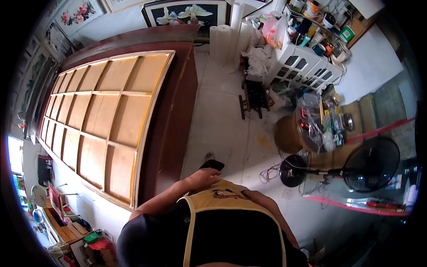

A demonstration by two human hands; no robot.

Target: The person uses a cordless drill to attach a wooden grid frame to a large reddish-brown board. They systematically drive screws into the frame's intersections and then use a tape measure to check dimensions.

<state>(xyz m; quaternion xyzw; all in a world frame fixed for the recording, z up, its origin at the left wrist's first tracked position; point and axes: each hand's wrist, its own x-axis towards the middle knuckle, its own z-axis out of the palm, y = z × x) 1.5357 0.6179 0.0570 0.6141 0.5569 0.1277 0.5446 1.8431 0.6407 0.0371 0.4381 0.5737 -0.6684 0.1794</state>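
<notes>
My left hand (202,179) rests at the front of my yellow apron (231,194), its fingers pointing right and lying fairly flat on the cloth. Just past it shows a black object (212,164), perhaps a shoe tip; I cannot make out whether the hand touches it. My right forearm (271,202) comes down along the apron's other side, and the hand at its end is mostly hidden by the apron. Closest on my left stands a dark red table (171,111) with a large wooden panel (95,111) on top, its grid of battens facing up.
A black standing fan (371,163) is at right beside a glass-topped table. Loose cable (270,173) lies on the floor near its base. Farther off are a cluttered round stand (289,133), a small dark stool (255,95), a white cabinet (302,62) and white rolls (221,44).
</notes>
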